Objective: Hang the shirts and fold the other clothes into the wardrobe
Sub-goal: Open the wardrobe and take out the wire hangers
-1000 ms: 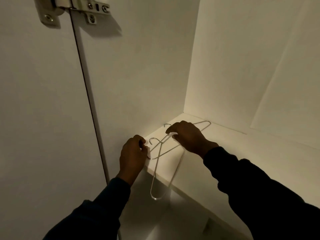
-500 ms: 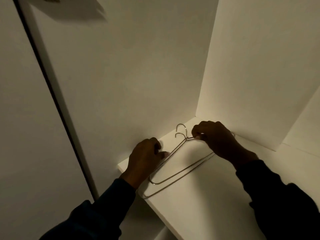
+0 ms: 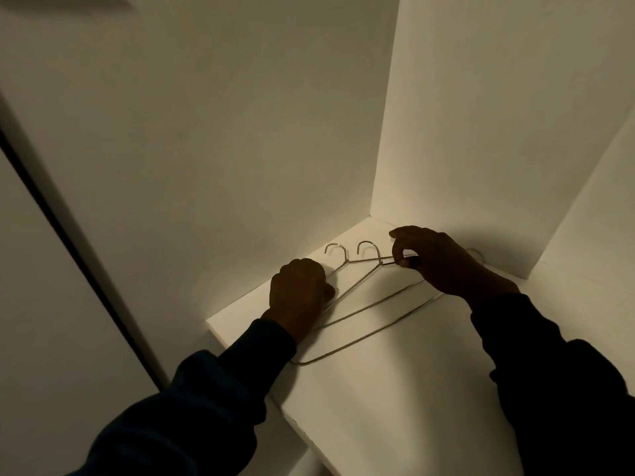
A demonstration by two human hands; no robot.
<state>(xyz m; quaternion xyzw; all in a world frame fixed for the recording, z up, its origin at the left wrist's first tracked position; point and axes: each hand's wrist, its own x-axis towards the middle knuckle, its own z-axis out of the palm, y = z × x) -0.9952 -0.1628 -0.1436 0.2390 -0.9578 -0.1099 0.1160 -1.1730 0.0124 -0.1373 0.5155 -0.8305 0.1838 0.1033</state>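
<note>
Two thin metal wire hangers (image 3: 360, 317) lie overlapped on a white wardrobe shelf (image 3: 395, 389), their hooks (image 3: 367, 247) pointing to the back left wall. My left hand (image 3: 299, 293) is curled round the left shoulder wires of the hangers near the shelf's left edge. My right hand (image 3: 443, 262) pinches the right shoulder wire of one hanger just beside its neck. Both arms wear dark sleeves. No shirts or other clothes are in view.
The white wardrobe side wall (image 3: 206, 149) rises on the left and the back panel (image 3: 498, 115) closes the corner. The open wardrobe door (image 3: 41, 304) stands at the far left, past a dark gap. The light is dim.
The hangers now lie fully on the shelf; earlier one hung over its front edge. The two hooks have drawn apart sideways. My view has moved closer and more to the left.
</note>
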